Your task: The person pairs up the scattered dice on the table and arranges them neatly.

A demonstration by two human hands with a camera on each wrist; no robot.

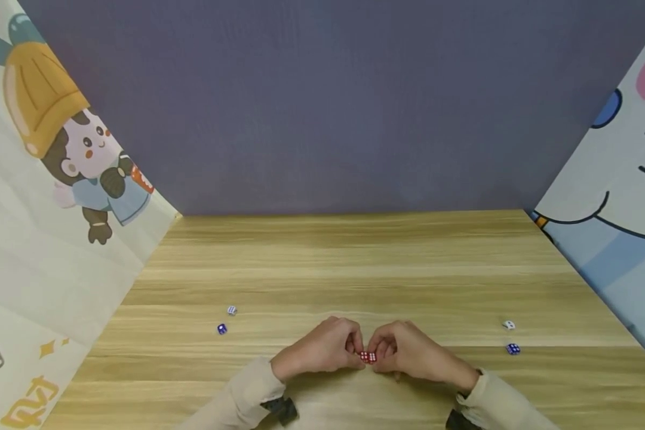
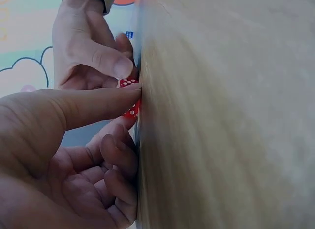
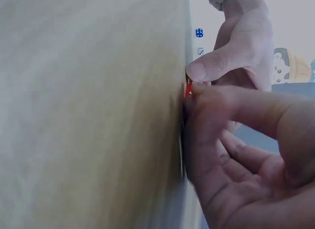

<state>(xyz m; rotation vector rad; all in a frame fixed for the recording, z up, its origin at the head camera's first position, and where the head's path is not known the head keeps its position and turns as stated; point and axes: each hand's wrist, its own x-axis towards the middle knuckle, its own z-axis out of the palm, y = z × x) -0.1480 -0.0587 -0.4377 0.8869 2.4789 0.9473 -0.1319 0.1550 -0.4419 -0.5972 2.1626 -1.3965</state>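
Both hands meet at the near middle of the wooden table [image 1: 355,263], working the red dice [image 1: 368,356] between them. Left hand [image 1: 322,349] has thumb and fingers curled in on the left side of the red pair; right hand [image 1: 408,352] does the same from the right, so both are pinching the same little cluster. In the left wrist view the red dice [image 2: 130,97] sit right on the tabletop, thumb laid across them, two red faces with white pips showing, apparently one against the other. The right wrist view shows only a sliver of red [image 3: 188,89] behind the right thumb, so can't confirm alignment from there. Looks like two red dice are gathered and being squared up or stacked; whether they're side by side or one on top, I can't tell for sure. The rest is untouched: a pale die [image 1: 232,310] and a blue die [image 1: 222,328] lie close together on the left, well apart from the hands, and a white die [image 1: 509,325] with another blue die [image 1: 513,349] lie on the right, equally far out. So my read is early-to-mid: red pair in hand at centre, four dice still scattered at the sides, none yet brought in.
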